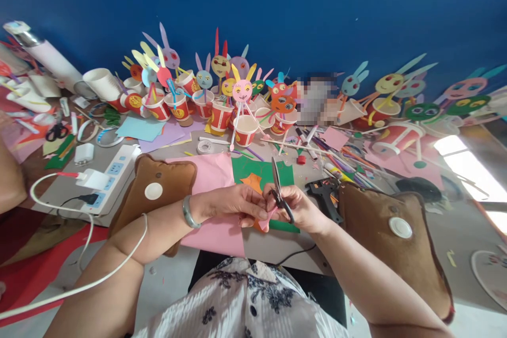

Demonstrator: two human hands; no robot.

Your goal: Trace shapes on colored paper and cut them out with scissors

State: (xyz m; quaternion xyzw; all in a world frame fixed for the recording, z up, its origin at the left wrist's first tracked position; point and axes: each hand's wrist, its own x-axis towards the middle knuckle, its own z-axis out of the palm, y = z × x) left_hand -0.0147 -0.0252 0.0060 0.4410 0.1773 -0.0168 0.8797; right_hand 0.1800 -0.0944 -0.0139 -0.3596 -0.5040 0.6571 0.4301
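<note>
My left hand (249,205) pinches a small piece of pink paper (270,217) above the table's front edge. In my right hand (301,210) is a pair of scissors (276,179) with black handles, its blades pointing up and away from me. The right fingers are close to the pink paper too; whether they touch it I cannot tell. Under the hands lie an orange paper piece (252,181), a green paper sheet (288,173) and a large pink sheet (214,169).
Paper cups with rabbit-like paper faces (242,90) line the back by the blue wall. A glue gun (327,195) lies to the right, between two brown cushions (158,174). At left is a power strip (119,169); a white cable (130,253) crosses my left arm.
</note>
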